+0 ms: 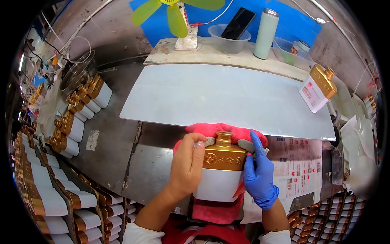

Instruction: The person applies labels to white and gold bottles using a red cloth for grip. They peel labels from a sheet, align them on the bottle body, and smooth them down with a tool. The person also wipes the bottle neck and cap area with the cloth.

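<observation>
Head view: the dark metal table (pixel 109 146) is the largest thing. Taking the bottle between the hands as the clock's centre, the long pale board (pixel 227 93) lies at 12 o'clock. Stacked gold-and-white bottles (pixel 42 179) fill the rim from 8 to 9 o'clock. At 3 o'clock a printed sheet (pixel 304 162) reaches the table's near edge, passing below the right forearm; a sleeve or wrist catching it there could drag it off.

Red padding (pixel 217 211) shows below the bottle, and a thick red roll (pixel 215 127) lies behind its neck. The gold-shouldered white bottle (pixel 221 179) sits between the two hands, its broad face toward the camera. It could twist or slide on the soft padding if one side were pressed harder than the other.

The bare left hand (pixel 187 162), at 9 o'clock, has its fingers curled, thumb tip close to forefinger; whether they grip the bottle, I cannot tell. The blue-gloved right hand (pixel 260 175), at 3 o'clock, has its forefinger straight and its thumb bent by the bottle's shoulder, with a modest gap between them; a firm hold cannot be confirmed. Bare fingertips might smudge the gold finish.

Smallest, a red sliver (pixel 239 190) shows at the bottle's lower right edge; its nature is unclear.
</observation>
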Demonstrator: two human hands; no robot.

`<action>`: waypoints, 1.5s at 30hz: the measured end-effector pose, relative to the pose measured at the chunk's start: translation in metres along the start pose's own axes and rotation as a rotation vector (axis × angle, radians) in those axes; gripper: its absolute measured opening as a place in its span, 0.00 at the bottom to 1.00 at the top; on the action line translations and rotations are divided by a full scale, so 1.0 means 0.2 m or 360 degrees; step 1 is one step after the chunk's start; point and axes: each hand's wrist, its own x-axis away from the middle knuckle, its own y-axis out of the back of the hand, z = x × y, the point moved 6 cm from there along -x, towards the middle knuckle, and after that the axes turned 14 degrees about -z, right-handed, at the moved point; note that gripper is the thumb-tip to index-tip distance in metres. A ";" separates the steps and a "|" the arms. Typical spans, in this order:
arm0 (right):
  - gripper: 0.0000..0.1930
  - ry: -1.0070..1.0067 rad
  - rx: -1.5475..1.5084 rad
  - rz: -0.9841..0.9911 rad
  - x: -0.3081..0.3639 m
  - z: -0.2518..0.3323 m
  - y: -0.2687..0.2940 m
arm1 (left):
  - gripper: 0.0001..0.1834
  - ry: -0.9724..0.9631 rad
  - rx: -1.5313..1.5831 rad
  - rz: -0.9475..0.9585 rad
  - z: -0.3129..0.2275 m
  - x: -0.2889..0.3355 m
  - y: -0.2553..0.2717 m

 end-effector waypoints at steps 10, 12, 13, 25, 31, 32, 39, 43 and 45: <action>0.15 0.0111 -0.0156 0.0062 -0.19 0.06 0.03 | 0.08 -0.0030 0.0077 -0.0060 0.02 -0.02 0.08; 0.14 0.0085 -0.0106 0.0196 -0.23 0.06 0.00 | 0.08 -0.0447 -0.0055 -0.0080 -0.02 -0.07 0.10; 0.14 0.0035 -0.0092 0.0271 -0.25 0.06 -0.01 | 0.08 -0.0653 -0.0124 -0.0093 -0.04 -0.09 0.10; 0.13 -0.0499 0.0118 0.0797 -0.36 0.09 -0.18 | 0.15 -0.0680 0.0084 0.0945 0.15 -0.37 -0.07; 0.14 -0.0490 0.0193 0.0800 -0.38 0.10 -0.19 | 0.13 -0.0520 0.0138 0.1207 0.14 -0.42 -0.15; 0.14 -0.0473 0.0225 0.0761 -0.37 0.09 -0.20 | 0.13 -0.0496 0.0155 0.1218 0.15 -0.42 -0.16; 0.18 0.0044 0.0911 0.0591 -0.35 0.26 -0.26 | 0.10 -0.0450 0.0226 0.1145 0.16 -0.41 -0.15; 0.17 -0.0190 0.0423 0.0770 -0.36 0.19 -0.19 | 0.12 -0.0264 0.0134 0.0982 0.12 -0.41 -0.07; 0.16 -0.0373 0.0194 0.0894 -0.34 0.14 -0.15 | 0.13 -0.0314 0.0165 0.0655 0.11 -0.38 0.01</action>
